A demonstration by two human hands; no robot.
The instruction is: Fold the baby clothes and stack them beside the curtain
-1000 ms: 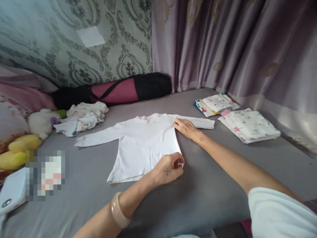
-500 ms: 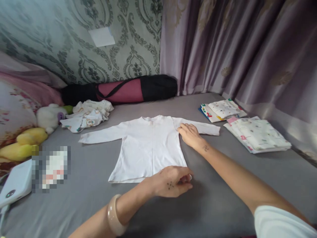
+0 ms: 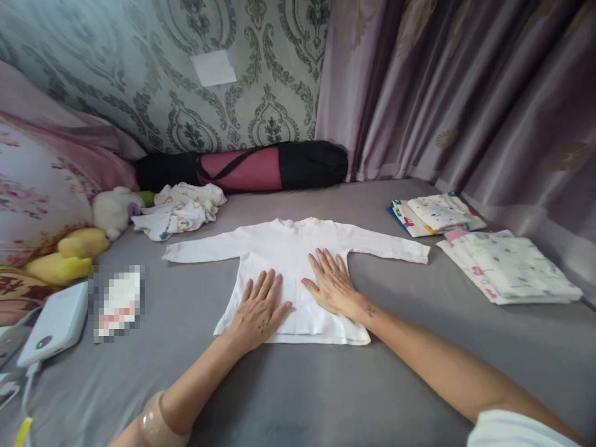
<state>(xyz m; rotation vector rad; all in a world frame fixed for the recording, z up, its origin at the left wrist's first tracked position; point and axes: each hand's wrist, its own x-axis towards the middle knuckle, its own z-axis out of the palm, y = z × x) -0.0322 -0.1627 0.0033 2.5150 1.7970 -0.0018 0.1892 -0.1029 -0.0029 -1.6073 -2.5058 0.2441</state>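
A small white long-sleeved shirt (image 3: 288,267) lies spread on the grey bed sheet (image 3: 326,391), its sleeves stretched out to both sides and its hem toward me. My left hand (image 3: 261,310) rests flat on the lower left of the shirt's front, fingers spread. On the right half of the front, my right hand (image 3: 333,285) also lies flat with its fingers apart. Neither hand grips the cloth. A pale bangle (image 3: 162,422) sits on my left forearm.
Folded printed clothes (image 3: 516,267) and a smaller folded pile (image 3: 437,214) lie at the right. At the left are a crumpled printed garment (image 3: 181,211), plush toys (image 3: 69,254) and a white power bank (image 3: 56,323) with a cable. A black and maroon bag (image 3: 242,169) lies along the wall.
My left hand has moved left from the shirt's lower right hem onto its front and flattened. My right hand has come down from the right armpit onto the front. The view has shifted slightly.
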